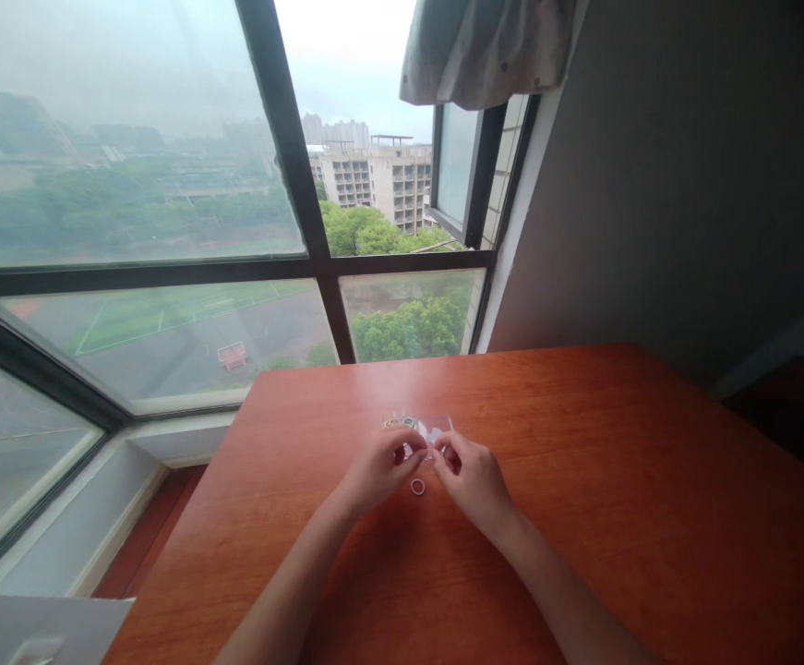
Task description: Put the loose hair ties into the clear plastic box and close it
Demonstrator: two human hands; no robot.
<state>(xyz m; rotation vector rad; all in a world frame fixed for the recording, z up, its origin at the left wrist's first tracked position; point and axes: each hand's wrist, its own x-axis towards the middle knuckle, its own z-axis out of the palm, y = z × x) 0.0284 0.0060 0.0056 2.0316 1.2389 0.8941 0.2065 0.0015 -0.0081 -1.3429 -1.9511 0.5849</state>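
My left hand [379, 467] and my right hand [469, 475] meet over the middle of the reddish wooden table [582, 517], fingers pinched together on a small clear plastic bag [432, 432]. The bag's top sticks up beyond my fingertips; what is inside it is too small to make out. A small pale ring [418, 486] lies flat on the table just below and between my two hands, touching neither. A tiny brownish item [394, 423] lies at the bag's left edge.
A large window with a dark frame [318, 268] runs along the table's far and left sides, one pane swung open. A grey wall [685, 185] stands to the right. A rolled curtain [485, 46] hangs above. The pale sill [180, 434] drops beside the table's left edge.
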